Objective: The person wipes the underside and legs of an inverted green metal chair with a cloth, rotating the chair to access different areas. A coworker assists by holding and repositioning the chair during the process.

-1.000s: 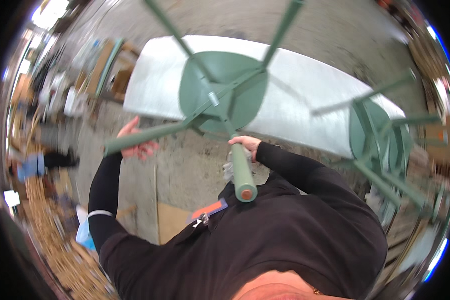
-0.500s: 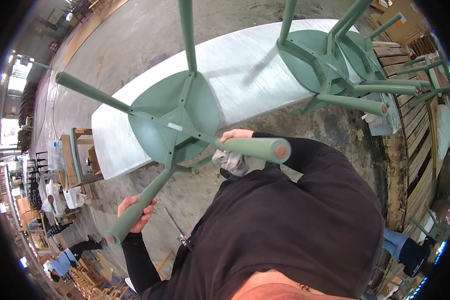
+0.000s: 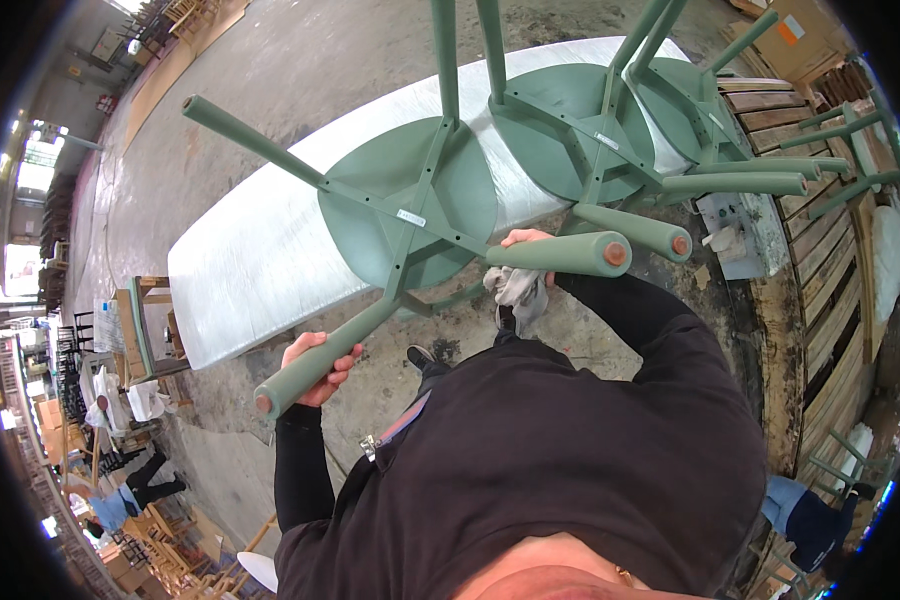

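Wears black top [image 3: 560,450] with badge card [image 3: 402,423] clipped at front. Has hands apart, both clamped on same chair. Wraps left hand [image 3: 320,368] around one near leg [image 3: 295,383] of upturned green chair [image 3: 370,245], fingers curled over. Wraps right hand [image 3: 526,238] around the other near leg, just short of seat crossbars. Also has pale grey cloth [image 3: 518,287] bunched right under right hand; cannot tell exact hold. Below, dark shoe [image 3: 420,355] on stained concrete floor [image 3: 570,350]. Ahead, green chair seat-down over near edge of long table [image 3: 240,290] in shiny whitish wrap, remaining legs pointing up and away; cannot tell about contact with tabletop. To the right along same table, second green chair [image 3: 540,110], upturned, close beside; beyond it third green chair [image 3: 665,85], likewise upturned. Past table's right end, light bin [image 3: 745,265] and slatted wooden platform [image 3: 830,330]. Low left, person in blue top [image 3: 118,508]; low right, person in dark top [image 3: 815,525]. Left of table, wooden frame [image 3: 135,330]. Far upper right, cardboard box [image 3: 795,45].
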